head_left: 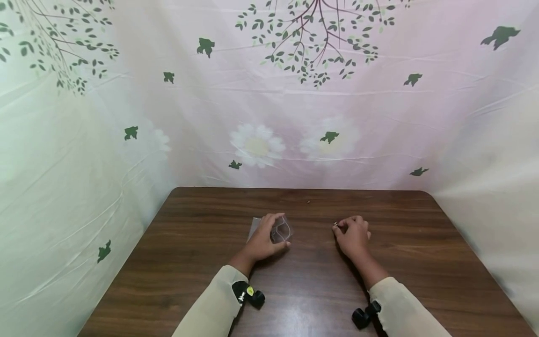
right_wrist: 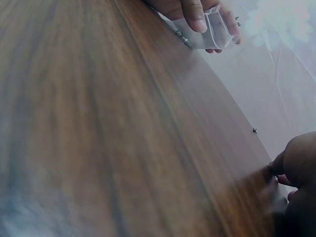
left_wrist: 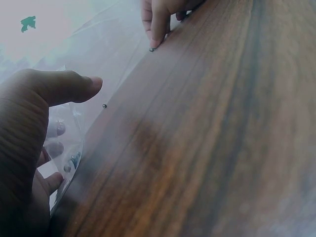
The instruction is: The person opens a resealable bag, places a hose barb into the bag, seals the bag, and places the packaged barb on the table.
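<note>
My left hand point(head_left: 265, 238) holds a small clear plastic bag point(head_left: 282, 230), thumb on the near side and fingers behind it. The bag's mouth gapes in the right wrist view, and several small metal pieces point(right_wrist: 183, 38) lie low inside it. To the right, my right hand point(head_left: 353, 235) pinches a tiny shiny metal piece point(head_left: 335, 224) between thumb and fingertips, close over the tabletop. Another tiny metal piece point(head_left: 309, 201) lies loose on the table between the hands, farther back; it also shows in the left wrist view as a dark shiny dot point(left_wrist: 104, 106).
Both hands are over a dark brown wooden table point(head_left: 189, 262) with rounded far corners. A pale cloth point(head_left: 286, 107) printed with leaves, birds and flowers hangs behind it and along both sides. Each wrist carries a small black camera point(head_left: 258, 299).
</note>
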### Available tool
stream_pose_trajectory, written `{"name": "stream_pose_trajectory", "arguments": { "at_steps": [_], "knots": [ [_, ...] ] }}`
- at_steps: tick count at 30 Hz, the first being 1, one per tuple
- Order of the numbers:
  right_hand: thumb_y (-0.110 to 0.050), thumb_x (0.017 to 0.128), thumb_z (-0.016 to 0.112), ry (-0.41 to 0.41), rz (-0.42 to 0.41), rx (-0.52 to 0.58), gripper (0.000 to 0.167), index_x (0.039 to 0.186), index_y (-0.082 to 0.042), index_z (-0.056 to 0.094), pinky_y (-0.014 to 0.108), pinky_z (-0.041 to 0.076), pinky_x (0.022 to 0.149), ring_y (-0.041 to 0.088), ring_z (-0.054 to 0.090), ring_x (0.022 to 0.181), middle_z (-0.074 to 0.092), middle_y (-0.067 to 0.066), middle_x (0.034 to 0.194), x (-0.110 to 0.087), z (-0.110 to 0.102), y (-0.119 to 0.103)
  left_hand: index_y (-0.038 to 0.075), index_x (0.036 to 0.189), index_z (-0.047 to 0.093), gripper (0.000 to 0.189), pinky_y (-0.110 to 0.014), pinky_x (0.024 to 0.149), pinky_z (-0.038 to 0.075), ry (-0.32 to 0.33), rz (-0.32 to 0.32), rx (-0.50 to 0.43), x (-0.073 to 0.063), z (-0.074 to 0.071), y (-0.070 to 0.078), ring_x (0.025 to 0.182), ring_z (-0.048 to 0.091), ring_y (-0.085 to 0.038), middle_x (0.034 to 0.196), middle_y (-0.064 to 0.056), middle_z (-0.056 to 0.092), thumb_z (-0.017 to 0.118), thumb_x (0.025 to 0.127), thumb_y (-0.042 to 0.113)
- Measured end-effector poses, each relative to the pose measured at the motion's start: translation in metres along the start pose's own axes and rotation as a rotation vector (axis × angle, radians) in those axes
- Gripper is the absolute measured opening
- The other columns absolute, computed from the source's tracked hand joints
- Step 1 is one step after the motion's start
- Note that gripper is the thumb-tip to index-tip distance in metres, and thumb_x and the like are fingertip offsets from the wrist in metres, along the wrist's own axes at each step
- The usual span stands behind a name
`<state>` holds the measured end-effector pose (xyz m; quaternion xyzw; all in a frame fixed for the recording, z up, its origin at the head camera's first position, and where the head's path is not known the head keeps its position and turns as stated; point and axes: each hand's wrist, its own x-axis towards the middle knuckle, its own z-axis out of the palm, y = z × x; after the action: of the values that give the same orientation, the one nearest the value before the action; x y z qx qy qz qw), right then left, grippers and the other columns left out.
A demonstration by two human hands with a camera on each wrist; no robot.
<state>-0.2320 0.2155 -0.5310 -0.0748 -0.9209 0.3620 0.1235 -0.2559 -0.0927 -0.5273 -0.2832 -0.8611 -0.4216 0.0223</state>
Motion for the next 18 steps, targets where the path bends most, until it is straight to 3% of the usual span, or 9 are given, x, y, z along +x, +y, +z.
{"name": "stream_pose_trajectory", "arguments": {
  "at_steps": [18],
  "knots": [
    [-0.013,0.103,0.062,-0.001,0.017,0.003,0.024,0.111,0.008,0.071,0.064,0.030,0.107,0.050,0.039,0.140,0.050,0.028,0.142,0.0016,0.0001,-0.0011,0.008,0.162,0.045,0.088,-0.049,0.105,0.055,0.002,0.011,0.006,0.0001,-0.0015,-0.0012,0.132,0.056,-0.029,0.150,-0.014,0.056,0.090,0.089,0.028]
  ]
}}
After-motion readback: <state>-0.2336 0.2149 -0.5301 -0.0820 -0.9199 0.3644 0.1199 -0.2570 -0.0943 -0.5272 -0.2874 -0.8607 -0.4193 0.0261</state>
